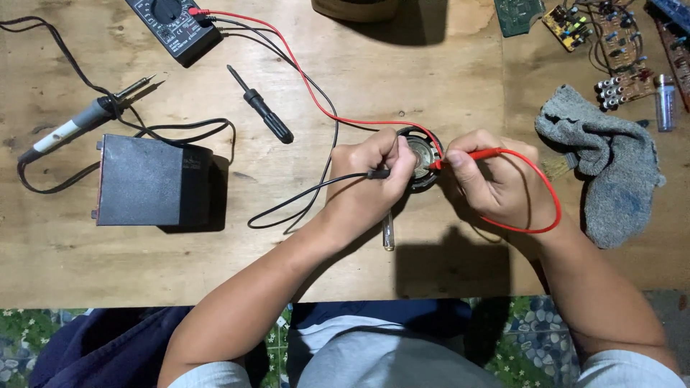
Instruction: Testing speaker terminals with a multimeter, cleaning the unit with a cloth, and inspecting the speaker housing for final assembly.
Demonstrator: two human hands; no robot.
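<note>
Wood table [402, 65] w/ multimeter [175, 25], soldering iron [79, 122], black box [147, 181], screwdriver [260, 113], grey rag [607, 162]

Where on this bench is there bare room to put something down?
Bare wood lies along the near table edge below the black box, and between the screwdriver and the red lead. It is crowded around both hands and the circuit boards.

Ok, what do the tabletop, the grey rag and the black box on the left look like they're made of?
Tabletop: bare, unfinished wood, likely plywood, with visible grain, stains and a matte surface. Grey rag: soft knitted or fleecy fabric, crumpled, with a fuzzy texture. Black box: looks like painted sheet metal with a dull sheen, though hard plastic is possible.
</note>
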